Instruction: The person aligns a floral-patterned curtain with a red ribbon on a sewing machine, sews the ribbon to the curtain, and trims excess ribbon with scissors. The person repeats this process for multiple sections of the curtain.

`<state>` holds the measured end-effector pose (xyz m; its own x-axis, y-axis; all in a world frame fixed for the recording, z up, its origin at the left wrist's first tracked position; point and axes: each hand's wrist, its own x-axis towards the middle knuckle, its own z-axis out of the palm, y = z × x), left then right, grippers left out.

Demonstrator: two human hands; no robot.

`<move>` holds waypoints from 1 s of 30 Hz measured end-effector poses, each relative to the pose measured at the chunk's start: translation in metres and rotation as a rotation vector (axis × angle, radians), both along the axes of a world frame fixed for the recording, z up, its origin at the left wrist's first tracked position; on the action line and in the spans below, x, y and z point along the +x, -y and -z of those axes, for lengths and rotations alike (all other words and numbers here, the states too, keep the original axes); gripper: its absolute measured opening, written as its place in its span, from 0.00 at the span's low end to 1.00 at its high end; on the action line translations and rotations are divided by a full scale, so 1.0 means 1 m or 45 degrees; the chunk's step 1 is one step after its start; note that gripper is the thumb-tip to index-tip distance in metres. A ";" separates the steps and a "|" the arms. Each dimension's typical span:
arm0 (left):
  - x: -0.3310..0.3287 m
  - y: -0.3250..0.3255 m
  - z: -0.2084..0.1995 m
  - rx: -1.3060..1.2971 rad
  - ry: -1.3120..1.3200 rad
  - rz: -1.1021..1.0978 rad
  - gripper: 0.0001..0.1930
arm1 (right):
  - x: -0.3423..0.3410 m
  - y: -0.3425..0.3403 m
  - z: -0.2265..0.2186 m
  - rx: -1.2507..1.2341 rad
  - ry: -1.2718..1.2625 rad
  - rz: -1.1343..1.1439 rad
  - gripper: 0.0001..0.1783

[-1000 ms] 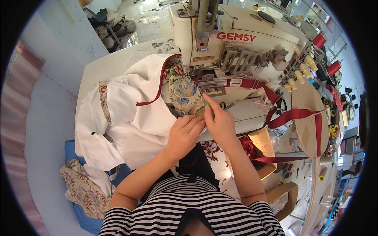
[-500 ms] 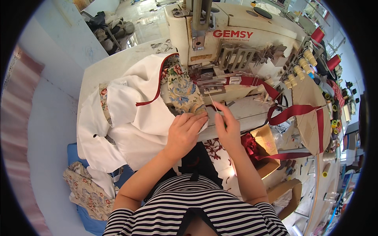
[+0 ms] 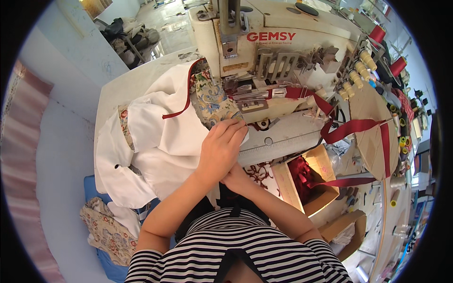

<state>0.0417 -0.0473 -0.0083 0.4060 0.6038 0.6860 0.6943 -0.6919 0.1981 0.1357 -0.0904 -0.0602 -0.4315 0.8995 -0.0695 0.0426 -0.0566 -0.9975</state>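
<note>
A white cloth piece (image 3: 163,127) with dark red edge binding (image 3: 189,89) spreads over the left part of the sewing table. At its right end shows a floral patterned cloth (image 3: 212,96). My left hand (image 3: 220,147) rests on the near right corner of this work, its fingers bent together and gripping the cloth's edge. Just below it, my right hand (image 3: 233,178) is tucked close under the left wrist; its fingers are hidden. Beyond both hands stands a cream sewing machine (image 3: 311,29), whose needle area is right of the floral cloth.
Dark red tape (image 3: 351,127) runs from the machine over a cardboard panel (image 3: 375,158). A cardboard box (image 3: 290,186) with red scraps stands at the table's near right edge. Thread cones (image 3: 363,70) stand on the right. More floral cloth (image 3: 111,233) lies on a blue seat (image 3: 89,188) at lower left.
My right hand, which was beside the cloth's edge with a thin pointed metal tool, has drawn down and left beneath my left hand. The left hand stays on the cloth.
</note>
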 end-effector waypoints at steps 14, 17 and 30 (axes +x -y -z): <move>-0.009 -0.008 -0.004 0.022 -0.067 0.016 0.18 | 0.019 0.013 0.002 0.151 0.334 0.063 0.17; -0.013 -0.016 -0.007 0.020 -0.088 0.013 0.19 | 0.028 0.015 0.001 0.092 0.289 0.071 0.16; -0.100 -0.044 -0.060 -0.237 -0.403 0.265 0.12 | 0.061 0.004 -0.023 -0.097 -0.099 0.320 0.13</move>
<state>-0.0579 -0.0035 0.0514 0.7056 0.5886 0.3945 0.5902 -0.7963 0.1326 0.1968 -0.0945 -0.0376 -0.2021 0.9724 -0.1164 -0.0591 -0.1308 -0.9896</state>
